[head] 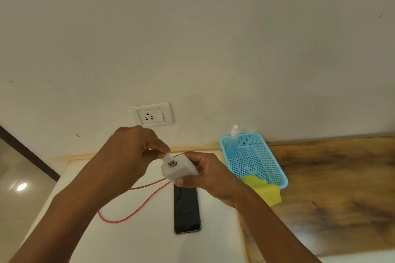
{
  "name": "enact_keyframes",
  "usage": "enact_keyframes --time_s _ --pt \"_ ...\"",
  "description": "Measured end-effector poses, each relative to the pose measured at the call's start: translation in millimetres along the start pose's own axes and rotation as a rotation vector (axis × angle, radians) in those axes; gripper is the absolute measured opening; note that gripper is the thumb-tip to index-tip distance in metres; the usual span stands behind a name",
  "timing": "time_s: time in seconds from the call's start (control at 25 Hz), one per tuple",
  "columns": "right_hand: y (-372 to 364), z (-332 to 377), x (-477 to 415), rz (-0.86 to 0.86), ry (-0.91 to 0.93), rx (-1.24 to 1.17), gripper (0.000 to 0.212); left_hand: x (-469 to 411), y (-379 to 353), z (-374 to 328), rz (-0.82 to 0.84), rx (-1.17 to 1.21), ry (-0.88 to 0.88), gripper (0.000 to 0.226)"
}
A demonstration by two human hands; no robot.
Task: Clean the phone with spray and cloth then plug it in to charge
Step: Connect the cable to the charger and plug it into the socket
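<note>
You see one phone (186, 209), one charger (178, 168), one red cable (136, 209), one spray bottle (233, 142), one cloth (265, 190), one basket (277, 168), one wall socket (151, 115), two hands: left hand (132, 149), right hand (205, 175)

This looks like a room in a home. A plain cream painted wall (192, 38) carries a household socket plate (151, 115) with a switch, just above a white desk (132, 241). Beside it runs a wood-grain surface (331, 188), with a small blue plastic basket (275, 168) on it. Glossy floor tiles (19, 188) reflect a ceiling light.
</note>
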State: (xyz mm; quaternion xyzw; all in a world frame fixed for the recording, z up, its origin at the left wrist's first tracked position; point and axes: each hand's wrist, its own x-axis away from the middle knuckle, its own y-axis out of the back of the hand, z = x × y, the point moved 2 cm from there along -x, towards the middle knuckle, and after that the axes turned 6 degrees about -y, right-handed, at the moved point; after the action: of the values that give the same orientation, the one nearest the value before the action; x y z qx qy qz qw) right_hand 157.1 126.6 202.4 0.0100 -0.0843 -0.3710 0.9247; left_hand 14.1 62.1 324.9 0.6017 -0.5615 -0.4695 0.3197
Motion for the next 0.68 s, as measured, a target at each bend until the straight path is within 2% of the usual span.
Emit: enact_keyframes --time_s 0.36,0.68 --pt "5 4 -6 -0.078 -0.027 -0.017 0.046 -10 -7 -10 0.047 -0.192 -0.07 0.028" --pt "15 13 -1 -0.12 0.013 -0.017 0.042 -12 10 -2 -0.109 0.038 0.01 0.014"
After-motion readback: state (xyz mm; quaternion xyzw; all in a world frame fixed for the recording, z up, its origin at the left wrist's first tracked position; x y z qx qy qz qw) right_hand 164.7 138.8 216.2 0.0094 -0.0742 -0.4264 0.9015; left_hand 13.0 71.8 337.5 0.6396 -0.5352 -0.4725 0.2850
